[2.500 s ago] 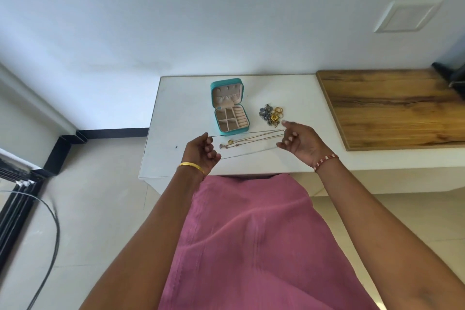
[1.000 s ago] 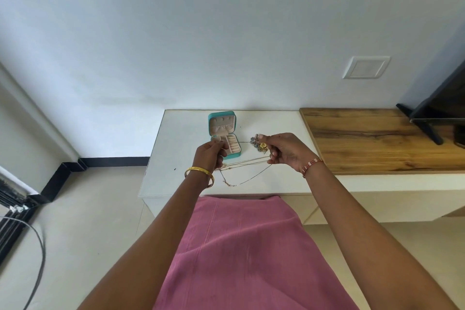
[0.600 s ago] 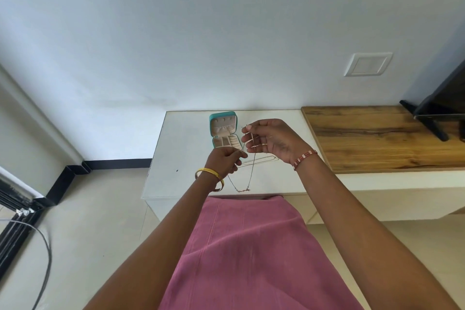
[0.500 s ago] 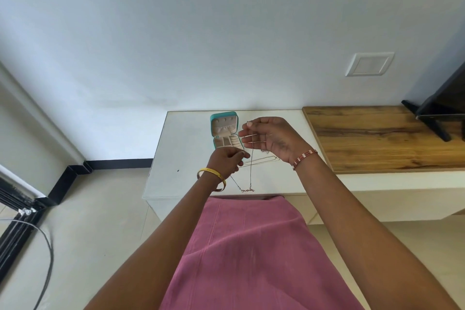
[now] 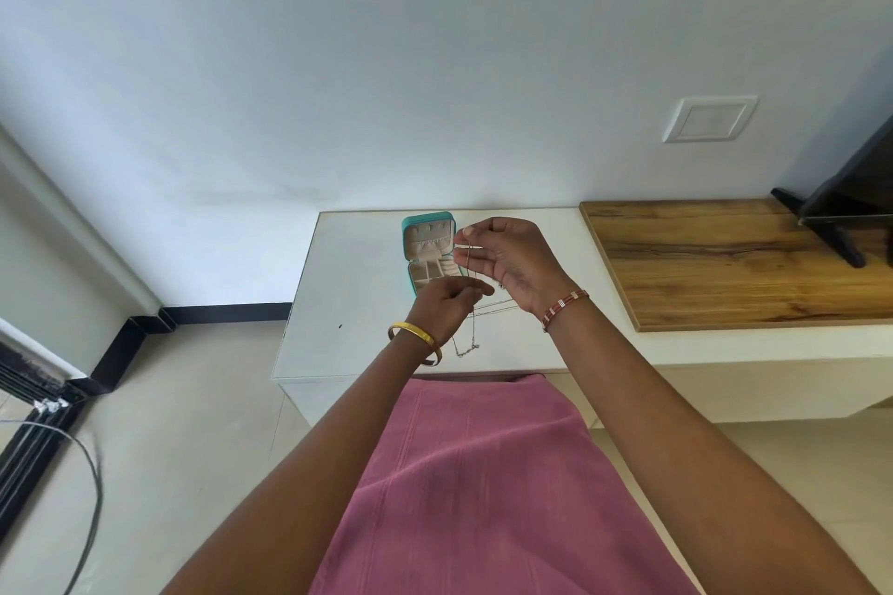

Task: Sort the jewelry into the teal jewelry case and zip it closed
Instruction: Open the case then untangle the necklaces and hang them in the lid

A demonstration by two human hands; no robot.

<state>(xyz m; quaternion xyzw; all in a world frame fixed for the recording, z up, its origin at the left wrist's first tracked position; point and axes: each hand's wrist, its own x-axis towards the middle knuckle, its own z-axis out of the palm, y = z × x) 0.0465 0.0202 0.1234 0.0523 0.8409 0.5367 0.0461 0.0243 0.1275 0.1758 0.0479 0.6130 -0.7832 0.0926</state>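
Dangling from right-hand fingers (image 5: pixel 468 232): necklace (image 5: pixel 471 304).

Wooden board (image 5: pixel 734 263) — perhaps a TV stand (image 5: pixel 841 237).

A single wide-angle view from a camera worn on the person's head, looking forward and steeply down. Both forearms reach away from the bottom edge toward mid-frame, where the left hand (image 5: pixel 447 304) and right hand (image 5: pixel 512 263) meet above a white counter (image 5: pixel 357 295), at arm's length from the lens. A pink garment (image 5: pixel 483 488) fills the lower centre, closest to the camera. The pale wall (image 5: pixel 435 63) fills the upper half, its lines curved by the lens; floor (image 5: pixel 169 425) shows lower left. No second view shares the scene.
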